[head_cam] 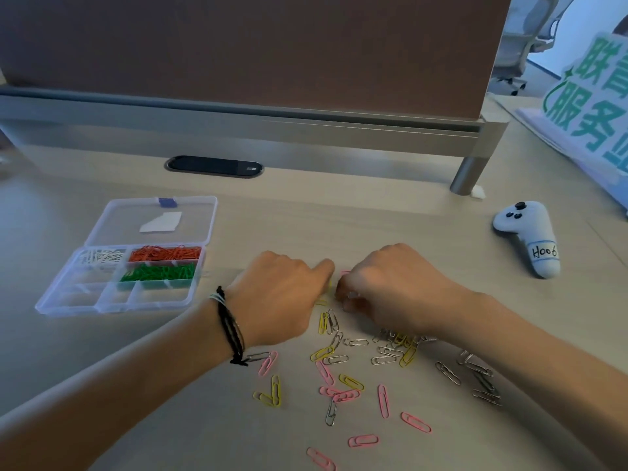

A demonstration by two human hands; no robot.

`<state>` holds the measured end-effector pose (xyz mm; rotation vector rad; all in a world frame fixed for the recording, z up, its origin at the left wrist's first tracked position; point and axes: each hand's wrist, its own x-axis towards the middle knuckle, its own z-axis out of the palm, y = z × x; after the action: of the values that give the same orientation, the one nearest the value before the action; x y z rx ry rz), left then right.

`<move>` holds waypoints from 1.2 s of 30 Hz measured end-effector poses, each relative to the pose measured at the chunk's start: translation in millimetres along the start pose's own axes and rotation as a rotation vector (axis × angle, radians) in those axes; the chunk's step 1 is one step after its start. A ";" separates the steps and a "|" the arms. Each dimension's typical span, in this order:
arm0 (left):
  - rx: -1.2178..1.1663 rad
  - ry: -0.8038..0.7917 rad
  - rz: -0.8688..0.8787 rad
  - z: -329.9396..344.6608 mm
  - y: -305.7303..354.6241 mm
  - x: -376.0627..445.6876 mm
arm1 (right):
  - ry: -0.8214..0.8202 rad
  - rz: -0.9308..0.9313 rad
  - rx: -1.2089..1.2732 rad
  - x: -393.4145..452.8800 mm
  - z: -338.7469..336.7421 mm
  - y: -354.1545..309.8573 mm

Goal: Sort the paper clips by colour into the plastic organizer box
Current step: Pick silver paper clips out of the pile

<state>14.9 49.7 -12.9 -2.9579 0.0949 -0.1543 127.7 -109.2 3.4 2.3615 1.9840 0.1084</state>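
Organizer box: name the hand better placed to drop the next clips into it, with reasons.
Probably the left hand. The organizer box lies on its side of the desk, so the path is short and uncrossed. The right hand sits farther off and would have to reach over the left arm.

Left hand (278,294) is lying knuckles-up, hiding its fingertips and palm; a sliver of yellow clip (321,302) is peeking out under it, grip unclear. Right hand (384,283) is curling over, covering its fingertips; something small and shiny is showing at them, too blurred to name. Its wrist is covering part of the clip pile (397,345). Pink scrap (345,272) between the hands is mostly hidden. Pink clip (321,458) is getting cut by the bottom edge. Green-lettered sign (588,107) is running off the right edge. Both forearms are leaving the frame.
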 end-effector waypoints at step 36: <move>-0.200 -0.156 0.187 -11.8 6.9 6.4 | -0.056 0.516 1.972 -11.6 9.6 21.0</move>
<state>19.6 40.4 -1.9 -3.1230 0.3852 0.1178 147.2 -124.2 -4.5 3.1546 1.1197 -2.9305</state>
